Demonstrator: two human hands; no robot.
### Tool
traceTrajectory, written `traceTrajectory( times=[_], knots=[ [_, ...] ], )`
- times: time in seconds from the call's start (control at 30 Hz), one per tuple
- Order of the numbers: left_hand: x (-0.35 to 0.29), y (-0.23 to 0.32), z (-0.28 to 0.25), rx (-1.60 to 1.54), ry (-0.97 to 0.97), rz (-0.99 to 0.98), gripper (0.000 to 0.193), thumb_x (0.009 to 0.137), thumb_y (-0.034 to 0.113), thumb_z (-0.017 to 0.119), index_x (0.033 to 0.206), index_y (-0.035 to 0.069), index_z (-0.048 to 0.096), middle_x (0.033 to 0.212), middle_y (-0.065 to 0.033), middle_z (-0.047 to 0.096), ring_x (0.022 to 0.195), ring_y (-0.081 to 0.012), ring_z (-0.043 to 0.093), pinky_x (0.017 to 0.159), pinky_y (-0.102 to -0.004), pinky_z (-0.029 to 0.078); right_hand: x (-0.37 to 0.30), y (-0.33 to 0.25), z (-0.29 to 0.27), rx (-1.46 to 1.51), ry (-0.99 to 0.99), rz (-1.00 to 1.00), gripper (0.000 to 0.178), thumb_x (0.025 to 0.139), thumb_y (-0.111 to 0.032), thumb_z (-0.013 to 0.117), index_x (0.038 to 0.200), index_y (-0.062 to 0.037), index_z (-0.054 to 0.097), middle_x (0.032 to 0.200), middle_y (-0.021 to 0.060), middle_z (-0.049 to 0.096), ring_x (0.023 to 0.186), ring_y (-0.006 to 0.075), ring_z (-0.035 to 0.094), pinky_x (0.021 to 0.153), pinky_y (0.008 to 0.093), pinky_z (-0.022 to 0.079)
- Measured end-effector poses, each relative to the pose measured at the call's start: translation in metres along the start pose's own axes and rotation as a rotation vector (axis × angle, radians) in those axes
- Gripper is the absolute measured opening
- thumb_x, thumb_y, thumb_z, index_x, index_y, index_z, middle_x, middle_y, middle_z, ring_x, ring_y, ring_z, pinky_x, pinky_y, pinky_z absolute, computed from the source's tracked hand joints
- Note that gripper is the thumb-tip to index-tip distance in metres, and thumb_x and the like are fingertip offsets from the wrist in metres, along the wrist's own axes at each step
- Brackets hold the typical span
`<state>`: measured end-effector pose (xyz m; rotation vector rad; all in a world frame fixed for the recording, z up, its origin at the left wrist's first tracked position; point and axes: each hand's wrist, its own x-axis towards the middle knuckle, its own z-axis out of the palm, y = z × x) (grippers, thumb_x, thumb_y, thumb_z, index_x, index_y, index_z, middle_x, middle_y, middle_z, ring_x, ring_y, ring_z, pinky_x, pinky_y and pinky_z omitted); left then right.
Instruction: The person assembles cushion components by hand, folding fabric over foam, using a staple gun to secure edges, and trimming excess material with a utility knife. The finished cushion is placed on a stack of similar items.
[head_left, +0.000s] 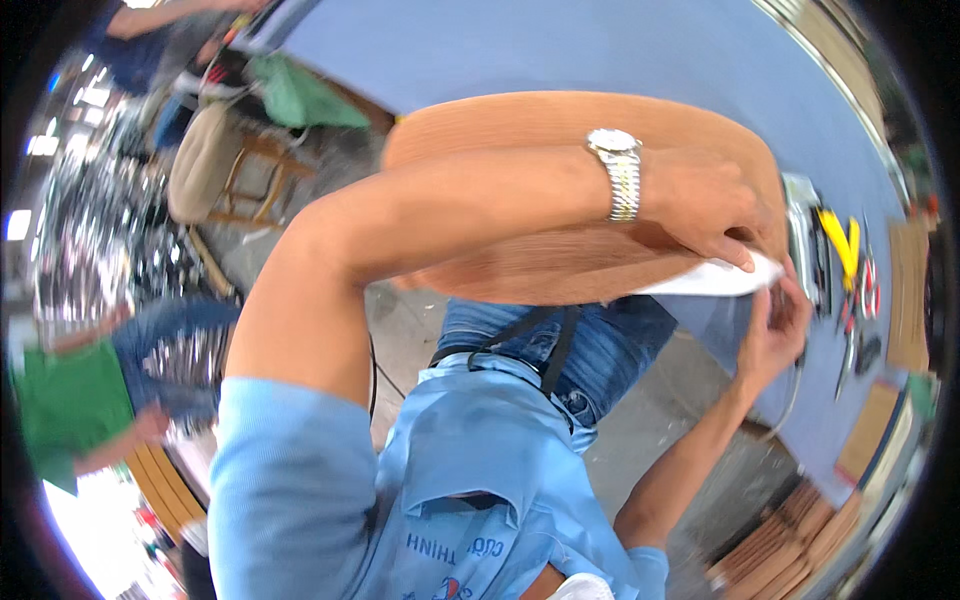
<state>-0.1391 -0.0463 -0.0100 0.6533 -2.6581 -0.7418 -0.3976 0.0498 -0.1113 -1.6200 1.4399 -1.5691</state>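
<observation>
A large cushion covered in orange-brown fabric (480, 122) lies across the near edge of the blue table and overhangs it towards my lap. My left hand (705, 205), with a metal watch (624, 180) on its wrist, reaches over the cushion to its right end. Its fingers are curled on the brown fabric, and the thumb presses by the edge of a piece of white material (712, 281) showing along the near side. My right hand (785, 318) is closed in a pinch at the right tip of that white material, below the left hand.
Yellow-handled pliers (848, 250), red-handled scissors (870, 290) and a grey metal tool (803, 225) lie on the blue table (600, 50) at the right. Flat brown pieces (780, 540) are stacked at lower right. A padded stool (205, 165) stands left; other people are nearby.
</observation>
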Motion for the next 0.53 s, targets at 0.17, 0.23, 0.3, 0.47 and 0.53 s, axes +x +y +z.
traceTrajectory(
  times=[0.17,0.23,0.3,0.47,0.53],
  knots=[
    [-0.176,0.0,-0.046,0.278,0.522,-0.473,0.044,0.099,0.039,0.068,0.129,0.006,0.071,0.135,-0.0179,0.069,0.123,-0.0357,0.067,0.102,-0.0439,0.055,0.003,-0.013,-0.004,-0.091,-0.077,0.027,0.038,0.099,0.007,0.062,0.136,0.0011,0.057,0.157,0.0207,0.05,0.141,0.0283,0.053,0.114,0.0403,0.048],
    [-0.258,0.007,-0.034,0.491,0.697,-0.627,0.046,0.101,0.036,0.067,0.135,0.005,0.068,0.144,-0.0172,0.064,0.13,-0.0337,0.064,0.105,-0.0421,0.053,0.003,-0.014,-0.007,-0.079,-0.155,-0.002,0.046,0.1,-0.005,0.065,0.145,0.0005,0.054,0.161,0.0199,0.045,0.147,0.0298,0.046,0.12,0.043,0.039],
    [-0.305,0.019,0.003,0.275,0.893,-0.75,0.048,0.1,0.03,0.07,0.142,0.007,0.063,0.15,-0.0149,0.06,0.129,-0.0288,0.063,0.106,-0.0384,0.051,0.005,-0.022,-0.01,-0.185,-0.219,-0.118,0.051,0.1,-0.012,0.068,0.148,0.0003,0.053,0.162,0.0204,0.044,0.15,0.0311,0.043,0.123,0.0446,0.034],
    [-0.276,0.045,0.06,-0.85,1.385,-0.739,0.058,0.101,0.028,0.067,0.154,0.012,0.053,0.162,-0.0066,0.046,0.151,-0.0205,0.036,0.123,-0.038,0.029,0.027,-0.031,-0.015,-0.25,-0.314,-0.262,0.059,0.103,-0.031,0.066,0.151,0.0006,0.052,0.167,0.022,0.035,0.152,0.0355,0.04,0.122,0.0463,0.036],
    [-0.281,0.041,0.042,-0.965,1.453,-0.749,0.06,0.101,0.028,0.067,0.157,0.012,0.05,0.166,-0.0046,0.041,0.157,-0.0201,0.028,0.127,-0.0391,0.023,0.036,-0.049,-0.003,0.038,-0.264,-0.006,0.062,0.101,-0.025,0.07,0.154,-0.0023,0.049,0.168,0.02,0.034,0.151,0.038,0.04,0.122,0.0538,0.037]
  ],
)
